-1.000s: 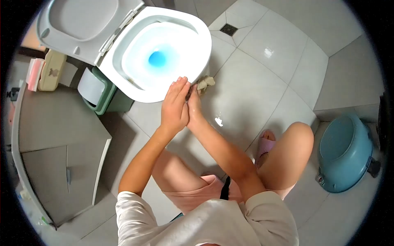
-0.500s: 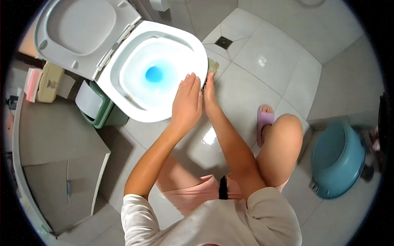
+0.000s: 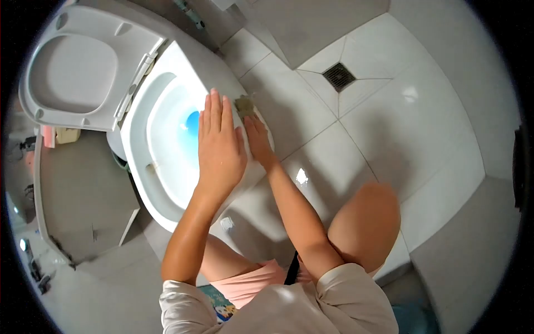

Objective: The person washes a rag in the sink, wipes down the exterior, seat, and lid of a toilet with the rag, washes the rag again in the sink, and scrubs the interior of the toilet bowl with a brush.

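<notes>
My left hand [image 3: 219, 150] lies with stretched fingers over the near right rim of the white toilet bowl [image 3: 158, 206], and nothing shows in it. Just right of it, lower along the bowl's outer side, my right hand [image 3: 258, 139] has its fingertips on a crumpled greenish-beige cloth [image 3: 245, 106], which is against the toilet's outer wall. Part of the cloth is hidden under the fingers. Blue water [image 3: 193, 123] stands in the bowl. The seat and lid [image 3: 72, 72] are raised at the upper left.
A grey cabinet [image 3: 83, 195] stands at the left, with a partly hidden bin [image 3: 117, 146] between it and the toilet. A floor drain [image 3: 339, 77] is set in the tiles at the upper right. My bent knee [image 3: 370, 217] is to the right of my right arm.
The view has shifted and turned, showing more of the toilet's outer side. My hands have moved apart, the right one reaching lower along that side with the cloth.
</notes>
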`<state>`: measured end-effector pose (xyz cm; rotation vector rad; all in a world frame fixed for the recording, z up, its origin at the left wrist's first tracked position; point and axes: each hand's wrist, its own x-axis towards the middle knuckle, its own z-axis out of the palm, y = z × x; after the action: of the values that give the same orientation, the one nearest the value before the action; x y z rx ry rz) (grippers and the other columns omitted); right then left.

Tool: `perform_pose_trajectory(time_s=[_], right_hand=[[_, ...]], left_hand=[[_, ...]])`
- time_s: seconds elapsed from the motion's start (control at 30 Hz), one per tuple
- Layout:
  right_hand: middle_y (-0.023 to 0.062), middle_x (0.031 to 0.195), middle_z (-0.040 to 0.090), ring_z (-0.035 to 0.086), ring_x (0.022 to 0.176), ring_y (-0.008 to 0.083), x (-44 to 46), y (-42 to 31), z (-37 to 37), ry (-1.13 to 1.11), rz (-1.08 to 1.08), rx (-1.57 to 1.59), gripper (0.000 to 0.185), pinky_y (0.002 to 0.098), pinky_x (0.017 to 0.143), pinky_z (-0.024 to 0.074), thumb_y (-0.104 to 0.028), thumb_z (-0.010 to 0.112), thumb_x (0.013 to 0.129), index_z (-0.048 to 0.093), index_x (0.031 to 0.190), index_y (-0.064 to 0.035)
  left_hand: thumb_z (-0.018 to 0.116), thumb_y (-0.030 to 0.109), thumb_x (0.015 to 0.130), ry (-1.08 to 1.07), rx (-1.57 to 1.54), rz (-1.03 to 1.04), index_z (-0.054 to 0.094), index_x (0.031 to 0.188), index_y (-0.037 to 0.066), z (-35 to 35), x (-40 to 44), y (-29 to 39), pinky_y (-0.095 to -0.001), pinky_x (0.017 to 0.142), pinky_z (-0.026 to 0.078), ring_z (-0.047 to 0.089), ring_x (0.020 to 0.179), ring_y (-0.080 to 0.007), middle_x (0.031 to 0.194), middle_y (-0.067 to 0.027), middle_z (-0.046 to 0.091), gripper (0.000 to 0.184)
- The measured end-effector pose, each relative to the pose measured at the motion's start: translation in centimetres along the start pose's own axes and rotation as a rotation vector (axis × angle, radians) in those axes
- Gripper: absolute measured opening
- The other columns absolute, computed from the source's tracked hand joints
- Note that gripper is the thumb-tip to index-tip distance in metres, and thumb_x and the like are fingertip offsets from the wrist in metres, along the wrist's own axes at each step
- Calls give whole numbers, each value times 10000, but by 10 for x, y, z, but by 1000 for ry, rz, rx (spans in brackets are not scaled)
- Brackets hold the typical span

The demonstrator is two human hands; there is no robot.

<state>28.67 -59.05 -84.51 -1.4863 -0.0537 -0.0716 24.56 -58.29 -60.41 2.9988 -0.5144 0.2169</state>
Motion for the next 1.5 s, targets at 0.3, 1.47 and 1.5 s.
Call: perform_pose_trajectory(time_s=[0.3, 1.47, 1.5], right_hand=[[133, 1535, 298, 201, 1434, 332, 5, -26, -6, -80, 311, -31, 623, 499, 1153, 96, -478, 276, 1000, 388, 1436, -47], [120, 1579, 176, 120, 1459, 303, 151, -72, 0, -418, -103, 188, 597, 460, 1171, 89, -477, 301, 1005, 353, 1463, -99], [120, 1579, 176, 120, 1459, 303, 170, -56, 13, -415, -105, 189, 597, 460, 1171, 89, -477, 301, 1005, 353, 1463, -99]], left_hand=[[485, -46, 860, -77, 26, -161, 214, 1455, -82, -9, 19, 13, -491, 1147, 208, 196, 1408, -465, 1514, -307, 194, 654], [491, 234, 889, -747, 699, -109, 457, 1316, -120, 97, 7, 42, -471, 1160, 171, 270, 1403, -382, 1453, -286, 357, 556], [483, 212, 890, -758, 668, -120, 459, 1313, -124, 97, 10, 42, -470, 1155, 182, 281, 1397, -386, 1447, -293, 361, 541]])
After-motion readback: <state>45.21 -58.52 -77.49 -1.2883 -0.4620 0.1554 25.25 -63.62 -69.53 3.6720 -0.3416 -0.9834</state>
